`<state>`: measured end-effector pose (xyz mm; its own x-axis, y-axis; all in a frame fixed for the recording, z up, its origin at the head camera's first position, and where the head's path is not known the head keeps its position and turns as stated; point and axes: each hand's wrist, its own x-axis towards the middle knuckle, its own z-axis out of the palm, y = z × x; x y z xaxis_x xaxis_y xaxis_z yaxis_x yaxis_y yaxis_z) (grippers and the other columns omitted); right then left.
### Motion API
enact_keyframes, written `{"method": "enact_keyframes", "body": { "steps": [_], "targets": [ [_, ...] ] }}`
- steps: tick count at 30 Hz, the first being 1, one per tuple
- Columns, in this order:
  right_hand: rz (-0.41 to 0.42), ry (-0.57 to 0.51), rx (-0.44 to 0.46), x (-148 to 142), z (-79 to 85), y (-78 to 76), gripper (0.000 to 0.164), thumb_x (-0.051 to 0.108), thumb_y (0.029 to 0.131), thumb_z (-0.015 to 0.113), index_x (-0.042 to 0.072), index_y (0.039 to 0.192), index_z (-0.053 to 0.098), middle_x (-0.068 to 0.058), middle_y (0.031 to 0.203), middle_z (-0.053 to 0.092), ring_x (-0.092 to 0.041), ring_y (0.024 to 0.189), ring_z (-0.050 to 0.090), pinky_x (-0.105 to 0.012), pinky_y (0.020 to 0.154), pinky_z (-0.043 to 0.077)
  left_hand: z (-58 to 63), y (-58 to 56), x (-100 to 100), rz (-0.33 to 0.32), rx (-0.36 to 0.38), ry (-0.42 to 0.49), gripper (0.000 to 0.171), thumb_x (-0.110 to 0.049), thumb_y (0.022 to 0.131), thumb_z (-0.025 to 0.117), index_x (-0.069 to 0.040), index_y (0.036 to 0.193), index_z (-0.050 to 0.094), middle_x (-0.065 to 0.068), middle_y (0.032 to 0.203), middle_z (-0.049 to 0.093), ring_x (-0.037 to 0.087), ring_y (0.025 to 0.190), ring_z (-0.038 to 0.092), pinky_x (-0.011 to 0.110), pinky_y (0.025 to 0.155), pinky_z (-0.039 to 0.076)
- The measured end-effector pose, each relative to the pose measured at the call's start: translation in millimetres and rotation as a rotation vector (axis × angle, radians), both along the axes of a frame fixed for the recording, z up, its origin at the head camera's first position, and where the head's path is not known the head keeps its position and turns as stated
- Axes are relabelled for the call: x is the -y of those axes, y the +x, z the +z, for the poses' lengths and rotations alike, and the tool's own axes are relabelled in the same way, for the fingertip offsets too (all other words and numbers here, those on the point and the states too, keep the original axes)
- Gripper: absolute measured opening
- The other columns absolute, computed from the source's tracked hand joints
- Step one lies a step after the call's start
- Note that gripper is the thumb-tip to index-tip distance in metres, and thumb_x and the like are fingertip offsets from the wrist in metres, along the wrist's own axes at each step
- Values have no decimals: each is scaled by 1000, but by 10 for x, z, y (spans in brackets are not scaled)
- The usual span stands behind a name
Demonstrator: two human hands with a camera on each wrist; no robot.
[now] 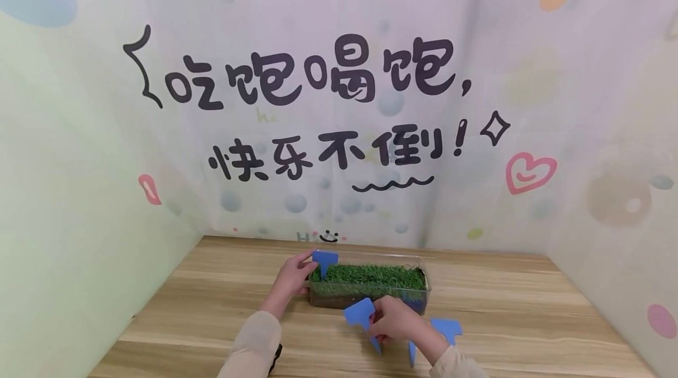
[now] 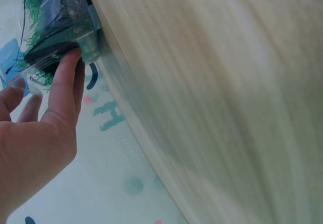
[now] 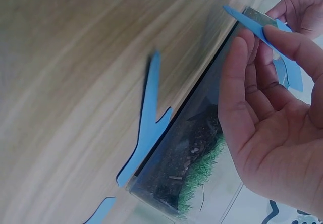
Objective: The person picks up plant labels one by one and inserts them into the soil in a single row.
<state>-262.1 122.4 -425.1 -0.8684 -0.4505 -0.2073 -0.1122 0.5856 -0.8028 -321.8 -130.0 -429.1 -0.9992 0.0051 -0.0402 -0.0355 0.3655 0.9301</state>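
Observation:
A clear plastic box (image 1: 371,295) with soil and green grass (image 1: 376,276) stands on the table. At its left end, my left hand (image 1: 293,278) grips the wall, with the thumb at the rim and fingers against the end face (image 2: 88,45). A blue T-shaped plant label (image 1: 325,260) stands upright in the grass beside that thumb. In front of the box, my right hand (image 1: 396,319) pinches a second blue plant label (image 1: 360,312) by its stem, its point slanting down. The right wrist view shows this held label (image 3: 252,24) between thumb and fingertips.
More blue plant labels lie on the wooden table (image 1: 222,301) by the right forearm, one label (image 1: 446,328) partly behind it. In the right wrist view a loose label (image 3: 146,128) lies along the box. A printed cloth wall (image 1: 318,207) rises behind the table.

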Motion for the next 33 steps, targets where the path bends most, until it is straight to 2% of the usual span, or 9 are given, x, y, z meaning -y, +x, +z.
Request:
{"method": "enact_keyframes", "body": {
  "steps": [4, 12, 21, 33],
  "targets": [
    [2, -1, -3, 0, 17, -3, 13, 1, 86, 71, 3, 82, 60, -4, 71, 60, -11, 59, 61, -31, 56, 56, 1, 9, 5, -3, -5, -5, 46, -19, 104, 53, -19, 150, 47, 26, 145, 52, 44, 130, 53, 37, 67, 61],
    [-10, -6, 0, 15, 50, 0, 14, 0, 87, 70, 3, 81, 58, -4, 71, 59, -12, 59, 57, -25, 53, 47, 7, 4, -8, 2, 2, 6, 46, -17, 105, 51, -17, 151, 46, 26, 145, 52, 44, 131, 52, 41, 70, 62],
    [-17, -2, 7, 13, 63, -20, 13, 2, 87, 71, 2, 83, 59, -6, 73, 60, -14, 62, 60, -30, 55, 52, -6, -4, -8, 8, -2, -16, 46, -17, 105, 51, -16, 151, 45, 26, 145, 52, 43, 129, 55, 40, 67, 61],
    [-12, -2, -36, 21, 73, -48, 10, 3, 86, 71, 1, 84, 60, -6, 75, 62, -14, 63, 63, -37, 60, 58, 7, 8, -10, 5, 0, -1, 46, -16, 105, 50, -15, 151, 45, 27, 145, 52, 44, 129, 55, 44, 73, 62]
  ]
}}
